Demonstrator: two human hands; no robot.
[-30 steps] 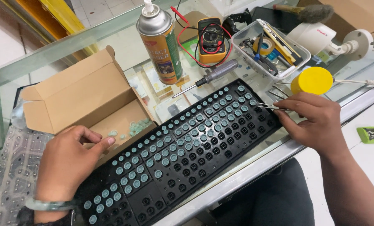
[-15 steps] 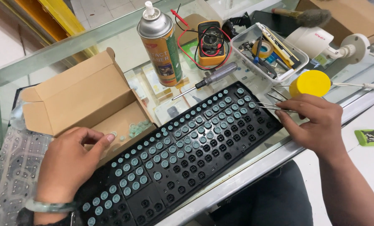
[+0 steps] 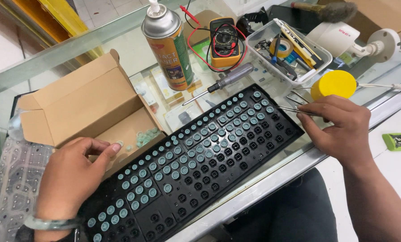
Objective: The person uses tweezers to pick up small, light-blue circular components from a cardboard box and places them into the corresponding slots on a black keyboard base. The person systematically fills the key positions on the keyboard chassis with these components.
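A black keyboard frame (image 3: pixel 218 179) lies diagonally on the glass counter, its upper rows filled with small pale green rubber domes (image 3: pixel 196 142) and its lower rows bare. My right hand (image 3: pixel 339 130) rests at the frame's right end and pinches metal tweezers (image 3: pixel 292 109) whose tips point left over the domes. My left hand (image 3: pixel 72 172) lies at the frame's left end, fingertips holding a loose dome at the edge of an open cardboard box (image 3: pixel 81 105) that holds several more domes (image 3: pixel 146 136).
Behind the frame stand a spray can (image 3: pixel 166 47), a screwdriver (image 3: pixel 223 82), a yellow multimeter (image 3: pixel 224 42) with red leads, a clear tray of tools (image 3: pixel 290 49), a yellow round lid (image 3: pixel 334 84) and a white camera (image 3: pixel 344 38). A clear membrane sheet (image 3: pixel 12 183) lies at left.
My left hand's fingers have shifted slightly at the box edge. My right hand has stayed at the frame's right end with the tweezers.
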